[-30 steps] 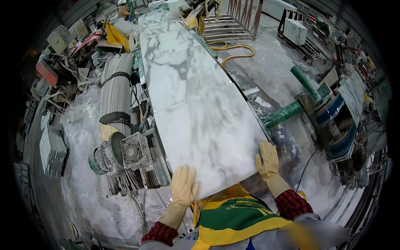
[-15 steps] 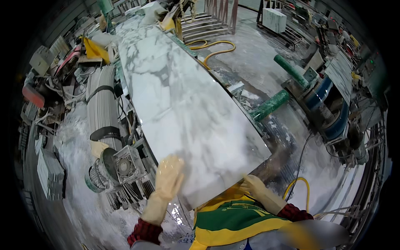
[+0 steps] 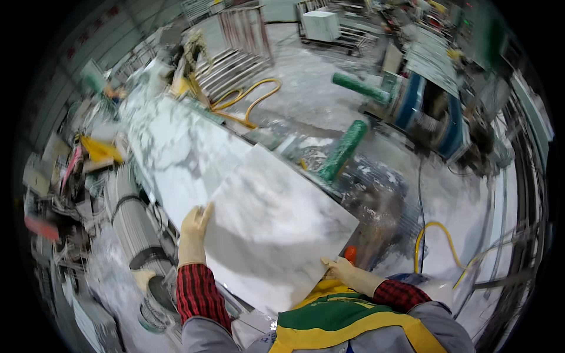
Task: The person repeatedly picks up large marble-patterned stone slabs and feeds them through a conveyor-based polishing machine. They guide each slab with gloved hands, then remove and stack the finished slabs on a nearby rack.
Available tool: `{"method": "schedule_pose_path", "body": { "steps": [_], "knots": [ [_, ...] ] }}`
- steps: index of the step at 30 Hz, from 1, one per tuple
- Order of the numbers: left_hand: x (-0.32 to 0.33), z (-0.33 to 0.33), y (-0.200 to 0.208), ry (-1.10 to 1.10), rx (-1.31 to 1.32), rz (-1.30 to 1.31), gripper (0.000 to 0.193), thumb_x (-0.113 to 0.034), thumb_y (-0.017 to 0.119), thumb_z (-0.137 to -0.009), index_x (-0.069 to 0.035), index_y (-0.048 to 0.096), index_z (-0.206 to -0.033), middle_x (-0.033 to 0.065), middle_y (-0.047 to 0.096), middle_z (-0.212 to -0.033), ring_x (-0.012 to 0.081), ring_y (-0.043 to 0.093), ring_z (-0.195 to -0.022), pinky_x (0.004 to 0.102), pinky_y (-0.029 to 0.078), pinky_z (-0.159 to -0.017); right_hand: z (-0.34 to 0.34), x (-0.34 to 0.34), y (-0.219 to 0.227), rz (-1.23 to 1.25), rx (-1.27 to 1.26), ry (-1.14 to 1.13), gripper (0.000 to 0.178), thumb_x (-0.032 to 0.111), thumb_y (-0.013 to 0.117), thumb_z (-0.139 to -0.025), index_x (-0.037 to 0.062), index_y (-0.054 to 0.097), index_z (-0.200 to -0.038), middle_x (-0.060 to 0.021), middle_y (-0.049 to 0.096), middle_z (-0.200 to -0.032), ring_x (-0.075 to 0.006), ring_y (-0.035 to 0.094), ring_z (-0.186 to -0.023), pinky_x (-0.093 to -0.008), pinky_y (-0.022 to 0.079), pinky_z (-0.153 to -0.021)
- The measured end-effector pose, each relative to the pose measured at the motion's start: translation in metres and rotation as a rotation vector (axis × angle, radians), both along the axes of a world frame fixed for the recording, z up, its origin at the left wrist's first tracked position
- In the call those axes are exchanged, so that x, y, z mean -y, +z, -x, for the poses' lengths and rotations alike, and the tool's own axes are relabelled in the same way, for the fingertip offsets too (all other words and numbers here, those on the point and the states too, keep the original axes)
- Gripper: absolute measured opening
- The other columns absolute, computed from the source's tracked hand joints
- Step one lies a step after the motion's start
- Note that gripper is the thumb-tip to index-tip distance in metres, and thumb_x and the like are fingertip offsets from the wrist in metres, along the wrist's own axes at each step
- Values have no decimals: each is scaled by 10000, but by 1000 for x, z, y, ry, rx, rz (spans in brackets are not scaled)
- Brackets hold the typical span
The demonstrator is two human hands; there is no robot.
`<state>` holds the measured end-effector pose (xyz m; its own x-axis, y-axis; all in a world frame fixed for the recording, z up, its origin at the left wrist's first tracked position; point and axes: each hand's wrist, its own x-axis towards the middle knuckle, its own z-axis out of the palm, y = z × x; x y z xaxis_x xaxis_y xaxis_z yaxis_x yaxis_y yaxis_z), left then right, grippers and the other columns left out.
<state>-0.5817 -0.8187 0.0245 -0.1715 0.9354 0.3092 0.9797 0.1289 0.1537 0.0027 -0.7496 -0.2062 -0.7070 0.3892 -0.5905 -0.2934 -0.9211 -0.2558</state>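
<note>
The white marble slab with grey veining (image 3: 276,217) sits at the near end of the long slab-covered table (image 3: 205,113), its far edge apparently lying over the longer sheet of veined white marble (image 3: 170,144) that covers the rest. The left hand in a cream rubber glove (image 3: 193,235) touches its left edge near the far-left corner, thumb and fingers slightly spread; whether they hook underneath cannot be told. The right hand in a matching glove (image 3: 353,275) looks closed on the near edge, one digit on top, the others hidden.

As stone, the slab should be heavy, rigid and brittle, and its gloss suggests a slippery wet face. Opposite edges seem the best hold, with corners kept from knocks.

A green cylinder (image 3: 344,150) juts from the table's right edge; beyond its left edge lies a strapped bundle of long grey slats (image 3: 134,230). Wet, whitish floor (image 3: 306,65) carries a looped yellow hose (image 3: 250,112), and a blue-sided machine (image 3: 409,106) stands off to the right.
</note>
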Motion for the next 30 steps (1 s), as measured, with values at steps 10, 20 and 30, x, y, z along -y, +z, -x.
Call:
{"method": "schedule_pose_path", "body": {
  "steps": [10,20,30],
  "knots": [
    [-14,-112,151,543,169,235,832,-683,671,-988,68,732,-1340,295,776,-1230,450,735,-1154,490,555,-989,4,-21,79,-184,238,430,578,215,637,-1104,118,502,-1657,-134,700,-1248,-304,693,-1105,-423,569,-983],
    [-59,-242,237,398,836,-279,352,-258,879,-935,-51,611,-838,-33,513,-722,109,440,-659,319,357,-596,-89,-142,224,-593,423,168,578,309,751,-1081,91,579,-1588,-66,742,-1313,-229,695,-1177,-395,591,-993],
    [-282,-386,95,263,1098,-409,485,-339,817,-1039,-97,482,-784,-41,453,-721,112,368,-659,331,296,-585,-306,-406,282,-1137,819,-222,348,206,775,-1045,14,747,-1334,-91,805,-1208,-187,734,-1107,-359,596,-961]
  ]
}}
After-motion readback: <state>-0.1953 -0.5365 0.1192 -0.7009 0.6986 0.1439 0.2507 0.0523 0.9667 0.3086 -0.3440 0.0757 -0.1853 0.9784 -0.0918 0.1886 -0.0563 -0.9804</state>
